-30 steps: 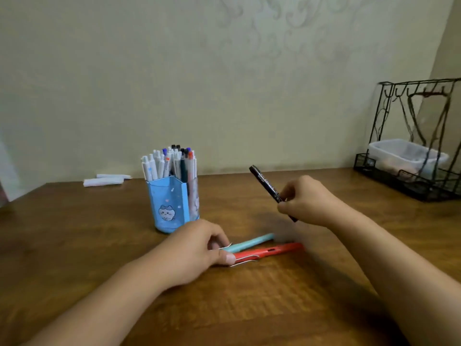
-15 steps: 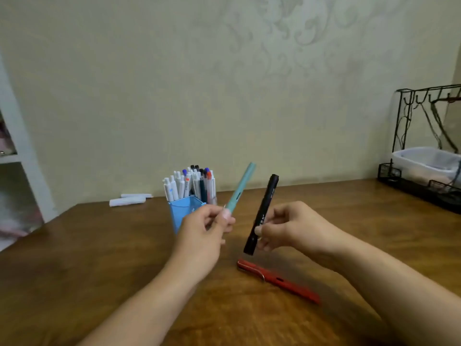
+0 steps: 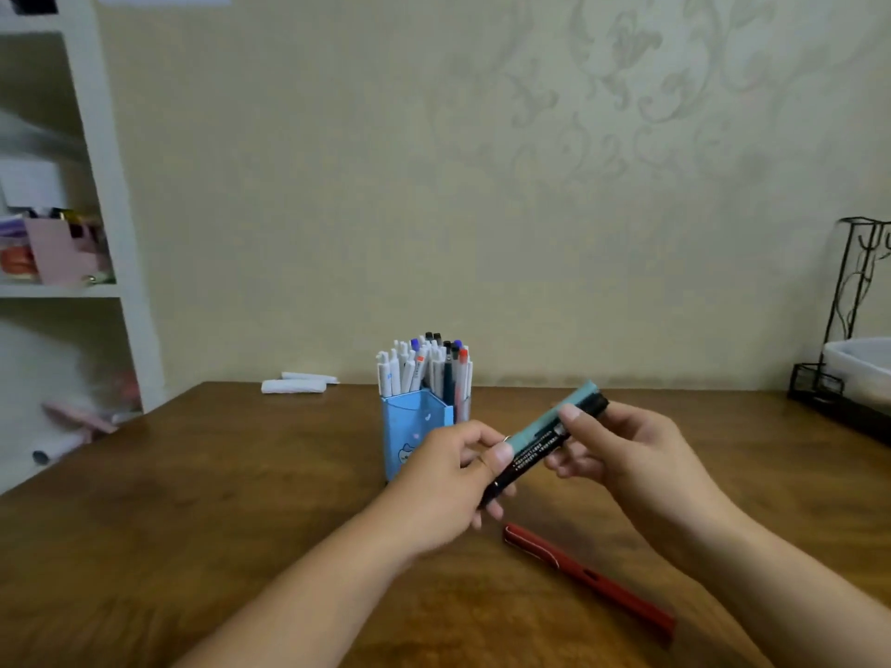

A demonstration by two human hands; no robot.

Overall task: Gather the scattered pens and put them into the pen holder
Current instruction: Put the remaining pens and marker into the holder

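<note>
A blue pen holder [image 3: 415, 417] full of several white pens stands on the brown table [image 3: 217, 499], just behind my hands. My left hand [image 3: 448, 479] and my right hand [image 3: 622, 450] hold a teal pen [image 3: 549, 417] and a black marker [image 3: 535, 453] pressed side by side, tilted up to the right, in front of the holder. The left hand grips their lower ends, the right hand their upper part. A red pen [image 3: 586, 578] lies flat on the table below my hands.
Two white rolled items [image 3: 296, 384] lie at the table's back edge by the wall. A black wire rack [image 3: 848, 378] holding a clear tub stands at the far right. A white shelf unit [image 3: 106, 209] is left of the table.
The teal pen and the black marker, held apart before, have been brought together into one bundle between both hands. The view has shifted left, so the holder sits nearer the middle.
</note>
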